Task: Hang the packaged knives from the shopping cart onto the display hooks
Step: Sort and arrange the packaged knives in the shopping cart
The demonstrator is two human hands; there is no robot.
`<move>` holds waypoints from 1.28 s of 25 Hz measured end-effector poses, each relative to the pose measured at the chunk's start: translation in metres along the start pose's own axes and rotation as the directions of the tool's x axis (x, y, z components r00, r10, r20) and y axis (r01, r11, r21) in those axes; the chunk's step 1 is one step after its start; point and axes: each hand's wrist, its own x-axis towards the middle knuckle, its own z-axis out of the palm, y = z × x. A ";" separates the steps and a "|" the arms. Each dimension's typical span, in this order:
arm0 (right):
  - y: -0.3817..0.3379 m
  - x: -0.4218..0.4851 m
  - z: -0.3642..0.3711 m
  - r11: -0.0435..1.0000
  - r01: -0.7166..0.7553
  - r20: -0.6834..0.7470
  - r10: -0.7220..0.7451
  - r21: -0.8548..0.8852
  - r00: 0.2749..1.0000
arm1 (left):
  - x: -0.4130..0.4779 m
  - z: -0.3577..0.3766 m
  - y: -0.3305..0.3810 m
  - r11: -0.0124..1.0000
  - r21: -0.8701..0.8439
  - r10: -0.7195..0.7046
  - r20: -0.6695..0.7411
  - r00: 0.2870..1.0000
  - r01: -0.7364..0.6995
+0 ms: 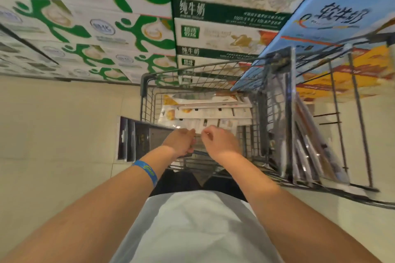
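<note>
Packaged knives (203, 111) lie flat in pale card-backed packs on the bottom of the grey wire shopping cart (147, 100). More long clear packs (307, 145) stand on edge along the cart's right side. My left hand (181, 142) and my right hand (221, 142) are close together over the cart's near end, fingers curled. Between them they pinch the edge of a pale knife package (199, 132), most of it hidden behind the hands. No display hooks are visible.
Stacked milk cartons in green and white (96, 28) and blue (333, 15) fill the far side, right behind the cart. Dark flat boxes (136, 143) sit against the cart's left side. Beige floor tiles (53, 134) stretch to the left. The view is motion-blurred.
</note>
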 end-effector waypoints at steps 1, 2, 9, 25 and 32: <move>0.011 0.014 0.017 0.998 -0.056 0.062 0.057 -0.030 0.996 | 0.009 -0.001 -0.009 1.000 0.011 0.000 0.006 1.000 0.000; 0.022 0.026 0.032 0.993 -0.093 0.116 0.100 -0.070 0.988 | 0.018 0.002 -0.016 1.000 0.023 0.002 0.010 1.000 -0.003; 0.099 0.111 0.108 0.920 -0.195 0.235 0.284 -0.340 0.930 | 0.064 0.024 -0.061 0.868 0.476 0.136 0.043 0.990 -0.140; 0.126 0.210 0.171 0.814 -0.134 0.030 0.182 -0.566 0.983 | 0.045 0.007 -0.093 0.615 0.761 0.382 -0.056 0.923 -0.208; 0.089 0.207 0.116 0.856 -0.250 0.031 0.295 -0.452 0.955 | 0.049 0.010 -0.092 0.656 0.736 0.347 -0.097 0.933 -0.168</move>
